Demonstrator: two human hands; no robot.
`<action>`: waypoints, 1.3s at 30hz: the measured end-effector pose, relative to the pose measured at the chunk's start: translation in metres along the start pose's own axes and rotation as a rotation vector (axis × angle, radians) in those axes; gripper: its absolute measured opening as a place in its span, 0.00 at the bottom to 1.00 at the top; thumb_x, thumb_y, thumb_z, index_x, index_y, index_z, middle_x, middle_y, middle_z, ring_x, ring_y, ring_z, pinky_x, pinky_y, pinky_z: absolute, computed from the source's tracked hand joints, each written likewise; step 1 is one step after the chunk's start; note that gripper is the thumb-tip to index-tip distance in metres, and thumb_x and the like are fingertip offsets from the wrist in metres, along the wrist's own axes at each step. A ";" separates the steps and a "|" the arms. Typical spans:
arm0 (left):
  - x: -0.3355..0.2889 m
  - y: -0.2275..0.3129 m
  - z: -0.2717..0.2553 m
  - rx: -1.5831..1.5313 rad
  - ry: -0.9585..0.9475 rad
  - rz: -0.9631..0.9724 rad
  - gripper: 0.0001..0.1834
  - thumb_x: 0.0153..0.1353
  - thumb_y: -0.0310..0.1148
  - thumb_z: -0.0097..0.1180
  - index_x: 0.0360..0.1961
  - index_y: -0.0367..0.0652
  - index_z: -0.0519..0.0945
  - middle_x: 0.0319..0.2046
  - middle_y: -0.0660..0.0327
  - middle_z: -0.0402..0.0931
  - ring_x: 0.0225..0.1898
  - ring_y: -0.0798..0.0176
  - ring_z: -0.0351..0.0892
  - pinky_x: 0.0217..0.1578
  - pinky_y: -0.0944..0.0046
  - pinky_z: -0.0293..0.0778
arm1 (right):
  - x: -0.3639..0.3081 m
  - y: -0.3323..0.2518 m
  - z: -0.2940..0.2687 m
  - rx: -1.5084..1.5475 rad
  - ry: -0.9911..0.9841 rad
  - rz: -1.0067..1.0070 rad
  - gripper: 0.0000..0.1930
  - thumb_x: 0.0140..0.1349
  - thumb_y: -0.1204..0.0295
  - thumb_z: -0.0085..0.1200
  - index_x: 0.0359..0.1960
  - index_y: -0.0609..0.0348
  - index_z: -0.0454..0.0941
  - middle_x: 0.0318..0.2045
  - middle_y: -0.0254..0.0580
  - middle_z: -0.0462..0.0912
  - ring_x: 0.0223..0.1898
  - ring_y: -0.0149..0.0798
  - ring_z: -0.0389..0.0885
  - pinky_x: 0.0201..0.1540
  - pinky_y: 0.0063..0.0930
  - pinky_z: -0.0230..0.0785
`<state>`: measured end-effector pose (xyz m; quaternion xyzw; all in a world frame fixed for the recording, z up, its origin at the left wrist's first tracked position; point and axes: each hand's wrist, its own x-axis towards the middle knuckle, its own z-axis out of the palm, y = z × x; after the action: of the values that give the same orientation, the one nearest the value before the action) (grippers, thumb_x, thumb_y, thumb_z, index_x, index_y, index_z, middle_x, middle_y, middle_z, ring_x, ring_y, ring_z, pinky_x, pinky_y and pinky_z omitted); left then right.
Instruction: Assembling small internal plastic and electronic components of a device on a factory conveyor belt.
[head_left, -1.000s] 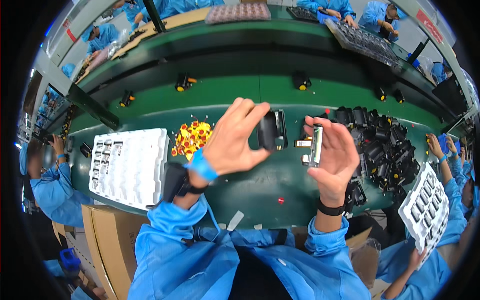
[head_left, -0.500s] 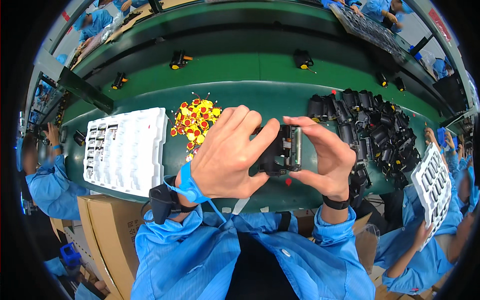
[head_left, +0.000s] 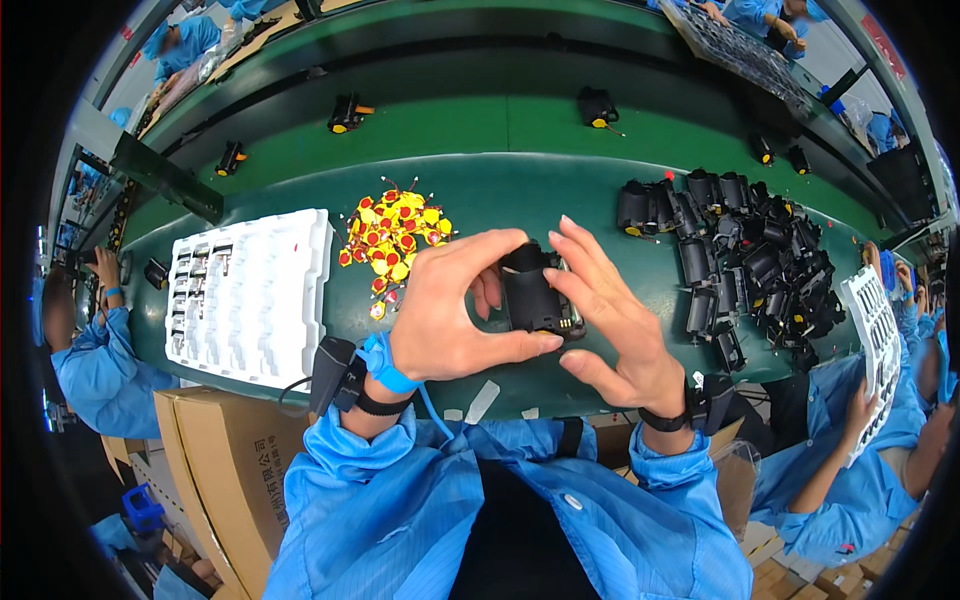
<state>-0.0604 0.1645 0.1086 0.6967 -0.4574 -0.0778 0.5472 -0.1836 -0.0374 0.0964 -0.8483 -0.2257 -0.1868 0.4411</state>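
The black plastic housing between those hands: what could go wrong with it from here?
It might slip: the left hand pinches the black plastic housing by its edges, above the green table.

A fingertip could smudge the gold contacts, since the left thumb lies close to them.

The blue cord hanging from the blue wristband could perhaps catch on something as the arm moves.

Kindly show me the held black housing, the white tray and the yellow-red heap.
Black housing [head_left: 533, 298]: head view, its curved wall.
White tray [head_left: 265, 300]: head view, bare cells.
Yellow-red heap [head_left: 393, 233]: head view, its middle.
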 end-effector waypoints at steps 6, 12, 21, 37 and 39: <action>-0.010 -0.006 0.007 0.115 0.071 0.096 0.42 0.37 0.39 0.81 0.54 0.31 0.78 0.34 0.55 0.80 0.27 0.63 0.78 0.28 0.65 0.75 | -0.008 0.000 0.014 -0.026 0.021 0.021 0.35 0.64 0.66 0.59 0.69 0.71 0.63 0.73 0.67 0.58 0.75 0.68 0.52 0.74 0.57 0.47; -0.018 0.015 0.017 0.251 0.104 0.147 0.41 0.38 0.33 0.80 0.56 0.31 0.76 0.39 0.51 0.79 0.33 0.57 0.80 0.35 0.62 0.77 | -0.019 -0.007 0.012 0.176 0.405 0.305 0.15 0.63 0.76 0.55 0.51 0.70 0.78 0.45 0.55 0.83 0.48 0.46 0.82 0.53 0.37 0.72; -0.024 0.012 0.017 -0.355 -0.119 -0.215 0.27 0.56 0.31 0.70 0.56 0.37 0.74 0.35 0.59 0.77 0.28 0.68 0.76 0.29 0.69 0.72 | -0.014 -0.017 0.029 -0.148 0.308 0.269 0.01 0.65 0.81 0.54 0.35 0.67 0.77 0.21 0.45 0.76 0.20 0.45 0.77 0.24 0.38 0.66; -0.025 0.011 0.030 -0.165 0.007 -0.160 0.14 0.60 0.23 0.63 0.46 0.34 0.78 0.30 0.53 0.82 0.29 0.61 0.83 0.32 0.64 0.76 | -0.015 -0.031 0.042 -0.323 0.311 0.149 0.12 0.60 0.86 0.56 0.46 0.78 0.76 0.22 0.50 0.76 0.21 0.46 0.77 0.23 0.37 0.68; -0.026 0.010 0.030 -0.139 0.017 -0.193 0.12 0.59 0.22 0.63 0.44 0.35 0.78 0.29 0.53 0.82 0.28 0.61 0.83 0.31 0.64 0.76 | -0.014 -0.030 0.046 -0.348 0.313 0.140 0.13 0.59 0.86 0.57 0.46 0.79 0.76 0.22 0.49 0.76 0.21 0.46 0.77 0.23 0.37 0.68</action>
<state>-0.0987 0.1630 0.0948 0.6985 -0.3768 -0.1558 0.5881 -0.2065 0.0127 0.0843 -0.8859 -0.0598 -0.3209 0.3296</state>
